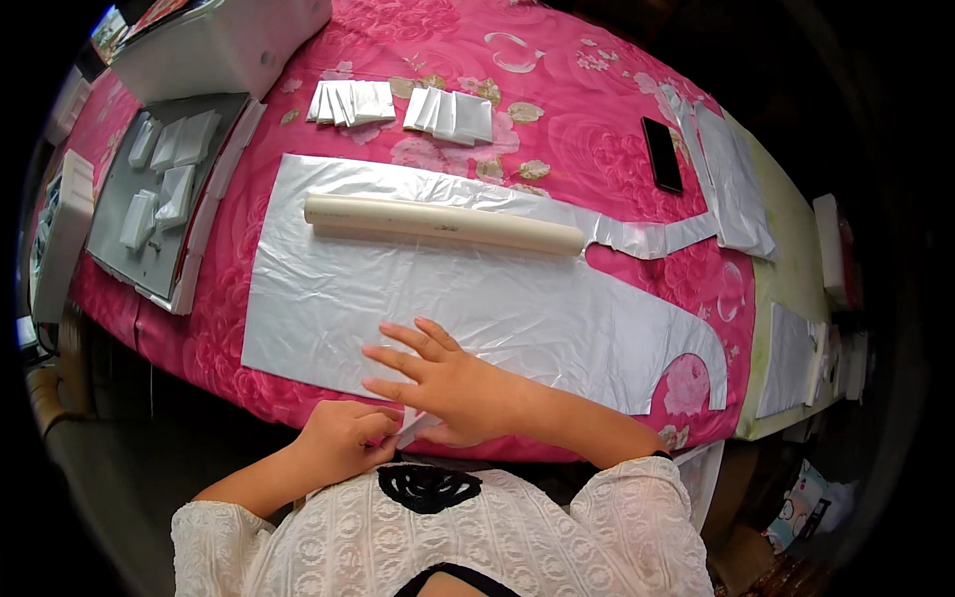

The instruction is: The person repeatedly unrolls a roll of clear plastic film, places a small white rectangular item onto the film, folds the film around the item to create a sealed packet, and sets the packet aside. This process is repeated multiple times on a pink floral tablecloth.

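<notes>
A white plastic apron (418,298) lies flat on the table in front of me, its neck loop and straps toward the right. A cream-coloured tube (448,223) rests across its upper part. At the table's near edge my left hand (348,438) has its fingers curled around a small folded strip of white plastic (410,428), partly hidden by both hands. Just right of it, my right hand (438,386) reaches over the apron's lower edge with its fingers spread. Its thumb side is by the strip; whether it touches it is hard to see.
Folded white packets (450,115) lie in two groups at the back. More sit on a grey tray (109,224) at left, below a white box (224,50). A black phone (662,154) and a stack of plastic aprons (731,184) lie at right on the pink floral tablecloth (587,109).
</notes>
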Action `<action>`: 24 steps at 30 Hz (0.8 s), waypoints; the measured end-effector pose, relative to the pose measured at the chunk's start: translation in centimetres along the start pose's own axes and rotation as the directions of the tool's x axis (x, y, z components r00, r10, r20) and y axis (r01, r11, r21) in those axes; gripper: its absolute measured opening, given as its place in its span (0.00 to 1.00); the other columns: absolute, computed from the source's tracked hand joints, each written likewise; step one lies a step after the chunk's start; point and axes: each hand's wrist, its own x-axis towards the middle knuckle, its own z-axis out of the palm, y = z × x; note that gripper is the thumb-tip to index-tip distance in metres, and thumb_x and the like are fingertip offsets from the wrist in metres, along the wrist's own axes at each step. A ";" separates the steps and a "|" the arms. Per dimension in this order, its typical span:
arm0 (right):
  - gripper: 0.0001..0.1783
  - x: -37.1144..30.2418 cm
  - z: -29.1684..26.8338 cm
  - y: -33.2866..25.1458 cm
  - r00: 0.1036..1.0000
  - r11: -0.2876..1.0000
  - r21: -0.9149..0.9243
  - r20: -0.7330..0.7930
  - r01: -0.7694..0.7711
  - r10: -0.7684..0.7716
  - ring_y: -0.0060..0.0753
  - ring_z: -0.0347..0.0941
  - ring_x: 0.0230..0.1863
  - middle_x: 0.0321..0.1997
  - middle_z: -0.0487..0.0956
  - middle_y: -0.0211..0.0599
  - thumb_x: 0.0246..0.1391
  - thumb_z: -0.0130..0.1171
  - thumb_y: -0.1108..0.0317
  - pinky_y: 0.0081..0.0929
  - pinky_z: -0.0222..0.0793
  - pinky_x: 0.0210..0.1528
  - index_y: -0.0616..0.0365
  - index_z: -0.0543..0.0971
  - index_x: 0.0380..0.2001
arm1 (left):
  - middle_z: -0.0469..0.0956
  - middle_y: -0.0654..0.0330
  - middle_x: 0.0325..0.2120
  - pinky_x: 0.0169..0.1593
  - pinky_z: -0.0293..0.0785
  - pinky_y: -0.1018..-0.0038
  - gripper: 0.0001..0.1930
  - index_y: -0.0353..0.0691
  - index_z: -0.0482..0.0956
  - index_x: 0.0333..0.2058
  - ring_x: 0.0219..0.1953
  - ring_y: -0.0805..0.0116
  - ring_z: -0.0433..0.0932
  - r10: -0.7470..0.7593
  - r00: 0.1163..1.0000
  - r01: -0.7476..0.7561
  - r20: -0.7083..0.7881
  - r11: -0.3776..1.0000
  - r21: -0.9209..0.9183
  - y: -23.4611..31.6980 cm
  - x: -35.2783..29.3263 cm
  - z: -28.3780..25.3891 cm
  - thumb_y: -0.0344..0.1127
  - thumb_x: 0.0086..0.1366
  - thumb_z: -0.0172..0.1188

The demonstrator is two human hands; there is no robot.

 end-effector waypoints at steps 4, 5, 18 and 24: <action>0.18 0.8 0.6 -0.1 0.973 0.998 0.032 0.226 -0.048 0.040 0.33 0.74 0.43 0.31 0.78 0.34 0.46 0.60 0.67 0.44 0.45 0.67 0.52 0.75 0.43 | 0.76 0.61 0.19 0.22 0.72 0.71 0.07 0.42 0.75 0.24 0.19 0.63 0.76 0.066 0.990 -0.072 0.126 0.997 0.042 0.0 1.4 -1.0 0.27 0.44 0.64; 0.15 0.7 0.5 0.7 0.980 0.999 0.021 0.200 -0.028 0.023 0.34 0.73 0.40 0.30 0.78 0.33 0.45 0.60 0.67 0.44 0.48 0.66 0.52 0.76 0.40 | 0.77 0.61 0.21 0.22 0.72 0.71 0.08 0.42 0.75 0.25 0.19 0.63 0.76 0.056 0.986 -0.067 0.156 0.996 0.066 -0.2 1.6 -1.2 0.27 0.45 0.64; 0.18 -0.1 -11.3 27.0 0.100 0.602 0.671 -0.628 -0.433 0.772 0.28 0.76 0.35 0.35 0.80 0.38 0.49 0.61 0.67 0.25 0.71 0.39 0.64 0.76 0.43 | 0.73 0.50 0.49 0.47 0.73 0.68 0.26 0.35 0.72 0.46 0.46 0.53 0.75 -0.022 0.986 0.029 -0.168 0.999 0.040 -1.7 4.1 -2.1 0.26 0.45 0.66; 0.24 -0.3 -9.5 23.3 0.378 0.539 -0.075 -0.793 -0.839 0.478 0.48 0.67 0.53 0.48 0.76 0.44 0.49 0.60 0.56 0.37 0.63 0.53 0.58 0.76 0.47 | 0.70 0.49 0.51 0.48 0.73 0.67 0.27 0.34 0.71 0.48 0.48 0.52 0.74 -0.069 0.986 0.080 -0.154 0.995 0.066 -2.2 4.2 -1.1 0.28 0.46 0.65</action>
